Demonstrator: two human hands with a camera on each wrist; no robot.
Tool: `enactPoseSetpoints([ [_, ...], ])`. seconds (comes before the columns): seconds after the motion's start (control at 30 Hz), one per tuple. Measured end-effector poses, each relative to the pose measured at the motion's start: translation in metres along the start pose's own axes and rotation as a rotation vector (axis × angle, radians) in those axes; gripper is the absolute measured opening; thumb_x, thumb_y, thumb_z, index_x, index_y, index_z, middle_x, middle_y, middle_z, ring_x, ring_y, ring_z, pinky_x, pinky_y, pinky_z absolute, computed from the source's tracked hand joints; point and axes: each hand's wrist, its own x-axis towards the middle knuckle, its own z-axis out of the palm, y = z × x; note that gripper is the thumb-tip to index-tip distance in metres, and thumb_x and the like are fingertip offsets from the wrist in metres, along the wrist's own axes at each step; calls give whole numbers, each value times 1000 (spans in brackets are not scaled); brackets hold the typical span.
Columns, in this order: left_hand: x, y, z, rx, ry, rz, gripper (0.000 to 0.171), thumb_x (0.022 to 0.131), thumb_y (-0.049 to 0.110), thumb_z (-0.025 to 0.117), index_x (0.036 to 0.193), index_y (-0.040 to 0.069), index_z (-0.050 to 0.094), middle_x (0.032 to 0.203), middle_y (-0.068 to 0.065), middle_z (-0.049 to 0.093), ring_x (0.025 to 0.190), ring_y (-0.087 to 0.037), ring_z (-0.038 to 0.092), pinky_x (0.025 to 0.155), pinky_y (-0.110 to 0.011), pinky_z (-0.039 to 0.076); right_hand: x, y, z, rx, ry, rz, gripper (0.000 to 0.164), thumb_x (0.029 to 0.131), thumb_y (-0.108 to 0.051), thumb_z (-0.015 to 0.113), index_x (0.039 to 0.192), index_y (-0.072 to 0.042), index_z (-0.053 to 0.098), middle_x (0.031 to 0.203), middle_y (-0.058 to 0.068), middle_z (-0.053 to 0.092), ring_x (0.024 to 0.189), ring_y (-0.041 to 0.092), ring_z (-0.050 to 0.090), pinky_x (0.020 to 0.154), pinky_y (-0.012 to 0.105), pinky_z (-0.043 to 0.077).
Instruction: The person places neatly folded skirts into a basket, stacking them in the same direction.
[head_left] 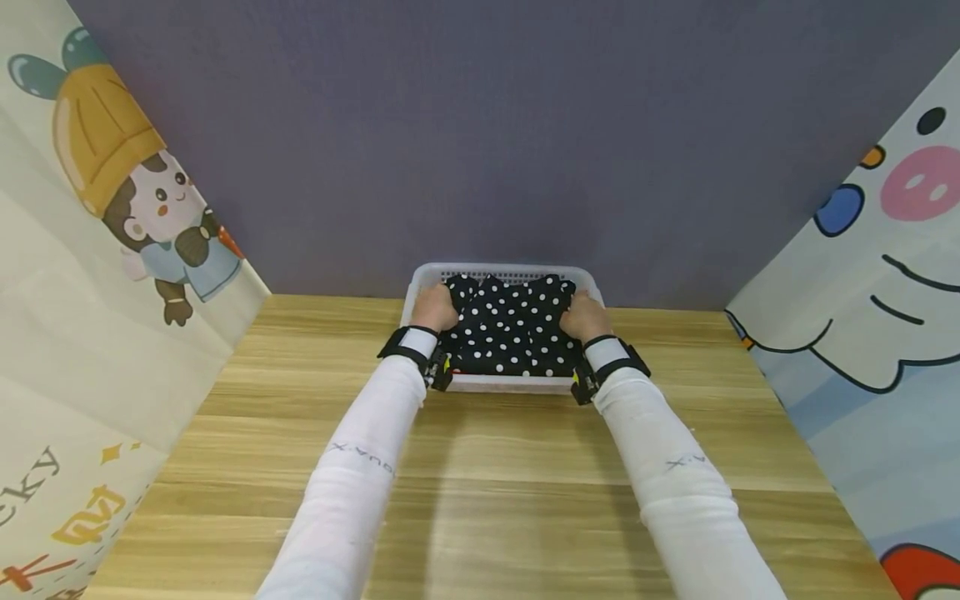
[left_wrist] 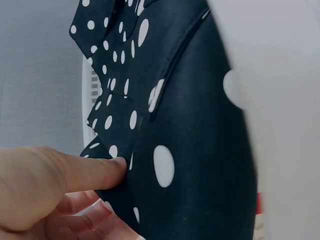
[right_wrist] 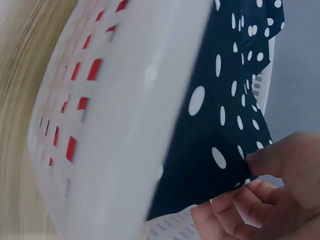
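A black cloth garment with white polka dots (head_left: 513,329) lies spread inside a white plastic basket (head_left: 510,384), its exact kind unclear. At the cloth's left edge my left hand (head_left: 434,307) pinches the fabric; the left wrist view shows the thumb (left_wrist: 107,172) on top and fingers beneath. My right hand (head_left: 586,317) pinches the opposite edge, thumb over the cloth and fingers curled under it, as the right wrist view shows. Something red (right_wrist: 70,149) shows through the basket's slots below the garment.
The basket stands at the far edge of a wooden table (head_left: 495,483), against a grey-purple upright surface (head_left: 495,142). Cartoon-printed panels flank the table, one at the left (head_left: 82,333) and one at the right (head_left: 885,292).
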Motion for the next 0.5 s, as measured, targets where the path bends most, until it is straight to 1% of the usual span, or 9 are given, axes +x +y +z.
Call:
enactPoseSetpoints([
  [0.13,0,1,-1,8,-16,-17,31,77,9,63,105,-4,58,103,-19,63,93,-34,59,79,-42,49,-1,-1,-2,-22,-32,-6,59,86,-11,47,135,16,27,123,33,50,104,41,54,88,49,45],
  [0.27,-1,1,-3,-6,-26,-25,26,75,9,66,98,-2,62,100,-17,64,88,-31,60,76,-41,50,0,-1,-4,-61,-75,-12,61,87,-12,47,136,17,24,126,33,48,106,41,54,90,48,44],
  [0.3,-1,0,-4,-10,-28,-25,24,75,9,66,96,-2,63,99,-16,65,86,-31,61,74,-40,50,0,-1,-5,-78,-87,-20,60,87,-12,47,135,17,26,126,33,48,105,40,54,90,48,44],
  [0.33,-1,-1,-4,-13,-30,-24,23,75,9,66,95,-2,64,98,-16,65,85,-30,61,73,-40,51,1,-1,-5,-96,-102,-28,56,87,-12,46,133,16,32,123,32,50,102,39,55,88,47,45],
  [0.43,0,-3,-4,0,-41,-24,22,78,9,62,97,-2,63,101,-16,65,87,-31,61,74,-41,51,1,-1,-6,-127,-148,-53,45,87,-13,45,123,13,46,112,27,56,91,34,55,83,45,46],
  [0.5,1,-5,-3,23,-47,-23,23,80,9,60,100,-1,63,103,-16,64,89,-31,61,75,-41,51,0,-1,-6,-129,-179,-68,40,87,-14,44,116,12,51,104,24,57,86,31,53,80,43,46],
])
